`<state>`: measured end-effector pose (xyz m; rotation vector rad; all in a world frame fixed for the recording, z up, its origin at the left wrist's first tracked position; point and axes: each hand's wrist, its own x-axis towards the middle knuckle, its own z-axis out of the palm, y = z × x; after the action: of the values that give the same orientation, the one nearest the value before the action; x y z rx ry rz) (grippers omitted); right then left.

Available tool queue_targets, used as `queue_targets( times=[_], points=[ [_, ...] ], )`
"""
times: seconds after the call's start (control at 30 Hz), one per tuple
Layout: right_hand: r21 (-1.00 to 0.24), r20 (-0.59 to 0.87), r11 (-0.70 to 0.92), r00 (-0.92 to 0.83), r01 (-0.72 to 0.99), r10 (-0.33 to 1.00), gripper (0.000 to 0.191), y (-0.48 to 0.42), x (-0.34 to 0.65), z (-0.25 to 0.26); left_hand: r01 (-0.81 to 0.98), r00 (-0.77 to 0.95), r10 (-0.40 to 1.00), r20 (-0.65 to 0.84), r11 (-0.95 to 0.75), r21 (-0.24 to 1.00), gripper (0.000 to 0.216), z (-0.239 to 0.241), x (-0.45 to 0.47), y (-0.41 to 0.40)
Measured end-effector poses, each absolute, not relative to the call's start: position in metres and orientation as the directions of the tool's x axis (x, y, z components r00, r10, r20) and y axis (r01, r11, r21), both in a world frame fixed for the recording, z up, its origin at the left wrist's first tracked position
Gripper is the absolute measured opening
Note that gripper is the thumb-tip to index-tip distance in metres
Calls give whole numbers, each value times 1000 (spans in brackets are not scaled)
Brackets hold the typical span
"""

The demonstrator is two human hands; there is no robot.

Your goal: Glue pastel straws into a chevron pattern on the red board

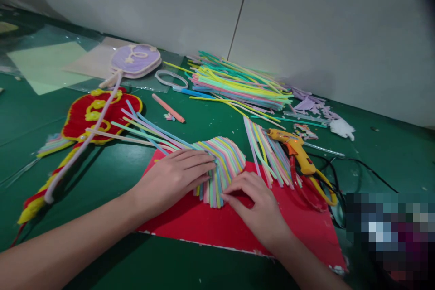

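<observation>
A fan-shaped piece of striped pastel pipe cleaners [222, 149] lies side by side on a red sheet [204, 226]. My left hand [180, 170] rests on its left part, fingers stretched out and lying flat over the strips. At the lower right edge of the piece, thumb and forefinger of my right hand [254, 199] pinch together at the strip ends. Its other fingers curl and hide part of the edge. Several loose pipe cleaners [149, 131] stick out to the left from under my left hand.
Behind lies a pile of coloured pipe cleaners [238, 84]. On the right are a yellow glue gun [288, 140], red-handled scissors [295, 170] and a black cable [374, 172]. Left are a red-and-yellow fan [76, 120], a purple fan [136, 61] and an orange pen [168, 108].
</observation>
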<state>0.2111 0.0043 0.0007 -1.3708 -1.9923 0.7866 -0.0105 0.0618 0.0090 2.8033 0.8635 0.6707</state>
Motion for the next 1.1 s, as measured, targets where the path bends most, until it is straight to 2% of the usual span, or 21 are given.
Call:
queue_targets(
  times=[0.3,0.53,0.83,0.9,1.1],
  points=[
    [-756,146,299,-295,583,944,5,4,211,1,494,738,552,388,-834,248,31,9,-11,62],
    [-752,139,297,-299,588,944,6,5,211,2,515,676,594,435,-804,297,23,10,-11,61],
    [-743,171,328,-309,584,936,5,5,211,2,483,698,560,447,-829,283,23,19,-15,58],
    [-749,168,320,-301,580,939,4,5,211,2,487,710,551,438,-834,260,25,21,-15,59],
    [-827,96,186,-193,531,976,5,6,213,3,550,756,534,380,-832,75,34,28,-16,45]
  ],
)
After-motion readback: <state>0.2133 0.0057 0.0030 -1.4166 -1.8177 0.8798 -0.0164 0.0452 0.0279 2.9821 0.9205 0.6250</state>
